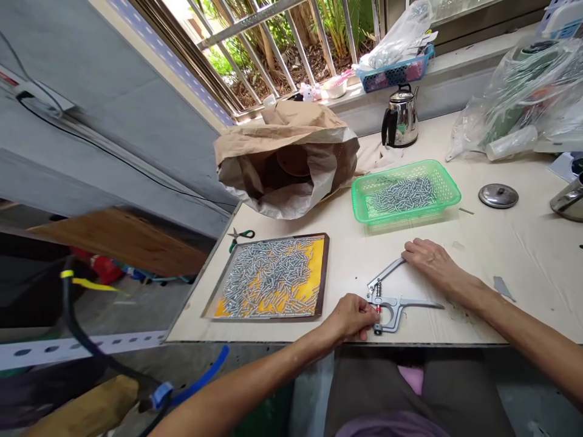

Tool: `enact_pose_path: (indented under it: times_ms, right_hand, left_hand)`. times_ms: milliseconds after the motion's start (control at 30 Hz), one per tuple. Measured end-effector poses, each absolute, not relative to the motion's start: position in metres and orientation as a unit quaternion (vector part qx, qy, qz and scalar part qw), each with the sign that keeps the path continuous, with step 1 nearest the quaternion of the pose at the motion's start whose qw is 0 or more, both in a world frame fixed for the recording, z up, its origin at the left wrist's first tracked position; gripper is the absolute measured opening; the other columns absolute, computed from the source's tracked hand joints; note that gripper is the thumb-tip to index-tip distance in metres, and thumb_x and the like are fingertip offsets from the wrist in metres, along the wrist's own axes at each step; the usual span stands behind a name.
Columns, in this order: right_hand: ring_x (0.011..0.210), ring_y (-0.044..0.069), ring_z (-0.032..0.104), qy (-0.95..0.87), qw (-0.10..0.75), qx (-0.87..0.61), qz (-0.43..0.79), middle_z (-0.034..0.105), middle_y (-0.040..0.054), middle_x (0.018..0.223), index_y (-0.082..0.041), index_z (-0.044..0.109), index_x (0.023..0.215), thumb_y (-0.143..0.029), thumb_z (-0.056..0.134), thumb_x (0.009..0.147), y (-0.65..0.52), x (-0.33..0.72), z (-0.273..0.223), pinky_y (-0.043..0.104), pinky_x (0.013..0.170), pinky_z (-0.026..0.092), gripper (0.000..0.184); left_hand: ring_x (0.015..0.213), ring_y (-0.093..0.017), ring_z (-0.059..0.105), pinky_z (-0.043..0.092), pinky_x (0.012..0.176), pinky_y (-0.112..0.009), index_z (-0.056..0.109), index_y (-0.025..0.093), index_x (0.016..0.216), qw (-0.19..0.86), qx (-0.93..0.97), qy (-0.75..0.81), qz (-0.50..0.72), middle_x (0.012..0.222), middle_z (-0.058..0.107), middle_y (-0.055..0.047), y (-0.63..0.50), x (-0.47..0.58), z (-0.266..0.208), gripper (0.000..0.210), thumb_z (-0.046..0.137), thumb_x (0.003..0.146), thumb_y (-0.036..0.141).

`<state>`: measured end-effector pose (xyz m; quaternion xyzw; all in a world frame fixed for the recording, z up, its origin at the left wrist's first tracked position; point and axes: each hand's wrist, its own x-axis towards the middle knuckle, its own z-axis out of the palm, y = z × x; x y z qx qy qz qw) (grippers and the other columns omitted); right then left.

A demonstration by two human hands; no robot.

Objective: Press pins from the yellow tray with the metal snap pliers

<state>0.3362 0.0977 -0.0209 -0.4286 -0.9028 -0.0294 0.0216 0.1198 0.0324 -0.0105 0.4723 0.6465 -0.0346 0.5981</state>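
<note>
A grey metal pair of hand-press pliers (395,301) lies at the table's front edge, its two handles spread apart. My right hand (427,256) is closed over the end of the raised upper handle. Close to the jaw, my left hand (354,315) has its thumb and fingers pinched together; what sits between them is too small to make out. A spring and a bit of red show on the jaw beside those fingertips. Left of the pliers, a tray (323,276) with a yellow bottom holds a spread of short silvery beaded pieces (273,273).
A green plastic basket (405,220) holds more silvery pieces. An open brown paper bag (286,130) stands behind the tray. Green-handled scissors (241,235), a metal lid (498,195), a steel kettle (401,118) and a plastic-wrapped object (519,91) are on the table.
</note>
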Motion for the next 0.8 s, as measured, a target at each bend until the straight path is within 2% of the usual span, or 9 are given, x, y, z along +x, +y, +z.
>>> enact_pose_path:
  times_ms: [67, 133, 267, 367, 567, 667, 800]
  right_hand:
    - [0.082, 0.02, 0.052, -0.9, 0.018, -0.436, -0.003, 0.064, 0.0053, 0.085, -0.018, 0.063, 0.079, -0.017, 0.055, 0.087, 0.094, 0.337, -0.015, 0.032, 0.069, 0.035, 0.011]
    - [0.09, 0.023, 0.053, -0.896, 0.02, -0.443, 0.027, 0.065, 0.0066, 0.091, -0.018, 0.063, 0.086, -0.031, 0.058, 0.087, 0.089, 0.339, -0.009, 0.035, 0.074, 0.036, 0.015]
    - [0.1, 0.029, 0.051, -0.898, 0.041, -0.431, 0.076, 0.062, 0.0127, 0.106, -0.015, 0.061, 0.105, -0.059, 0.061, 0.076, 0.076, 0.347, -0.003, 0.04, 0.08, 0.038, 0.052]
    - [0.107, 0.033, 0.05, -0.907, 0.055, -0.406, 0.093, 0.058, 0.0173, 0.114, -0.015, 0.055, 0.119, -0.071, 0.061, 0.066, 0.068, 0.353, -0.009, 0.045, 0.083, 0.039, 0.077]
    - [0.124, 0.041, 0.037, -0.906, 0.004, -0.41, 0.101, 0.046, 0.0234, 0.135, -0.012, 0.042, 0.134, -0.068, 0.073, 0.051, 0.056, 0.355, -0.02, 0.051, 0.09, 0.036, 0.105]
    - [0.121, 0.039, 0.04, -0.903, -0.003, -0.419, 0.095, 0.049, 0.0218, 0.131, -0.011, 0.043, 0.132, -0.061, 0.076, 0.049, 0.054, 0.352, -0.018, 0.048, 0.089, 0.036, 0.103]
    - [0.105, 0.034, 0.05, -0.903, 0.018, -0.423, 0.069, 0.057, 0.017, 0.116, -0.015, 0.047, 0.126, -0.059, 0.074, 0.054, 0.052, 0.351, -0.014, 0.043, 0.08, 0.037, 0.089]
  left_hand:
    - [0.032, -0.006, 0.038, 0.026, 0.037, -0.019, 0.055, 0.015, 0.063, 0.605, 0.471, 0.641, -0.037, 0.036, 0.047, 0.007, 0.03, 0.12, -0.012, 0.025, 0.063, 0.067, 0.038]
    - [0.032, -0.007, 0.04, 0.028, 0.037, -0.019, 0.055, 0.015, 0.063, 0.609, 0.471, 0.638, -0.027, 0.037, 0.047, 0.007, 0.027, 0.119, -0.014, 0.026, 0.063, 0.066, 0.039]
    - [0.034, -0.007, 0.042, 0.031, 0.037, -0.018, 0.057, 0.015, 0.064, 0.613, 0.46, 0.642, -0.011, 0.038, 0.047, 0.007, 0.021, 0.118, -0.016, 0.03, 0.065, 0.066, 0.044]
    - [0.034, -0.007, 0.042, 0.031, 0.036, -0.018, 0.056, 0.015, 0.063, 0.616, 0.452, 0.645, -0.016, 0.039, 0.048, 0.006, 0.017, 0.117, -0.017, 0.034, 0.066, 0.066, 0.047]
    - [0.035, -0.008, 0.046, 0.032, 0.035, -0.017, 0.053, 0.015, 0.06, 0.624, 0.448, 0.641, -0.002, 0.04, 0.046, 0.007, 0.014, 0.118, -0.016, 0.035, 0.067, 0.066, 0.046]
    - [0.035, -0.008, 0.046, 0.033, 0.035, -0.017, 0.051, 0.016, 0.057, 0.622, 0.447, 0.643, 0.007, 0.039, 0.044, 0.008, 0.013, 0.119, -0.014, 0.036, 0.069, 0.065, 0.046]
    - [0.034, -0.007, 0.043, 0.033, 0.035, -0.017, 0.051, 0.016, 0.058, 0.621, 0.442, 0.648, 0.015, 0.039, 0.043, 0.008, 0.012, 0.122, -0.01, 0.036, 0.069, 0.066, 0.046]
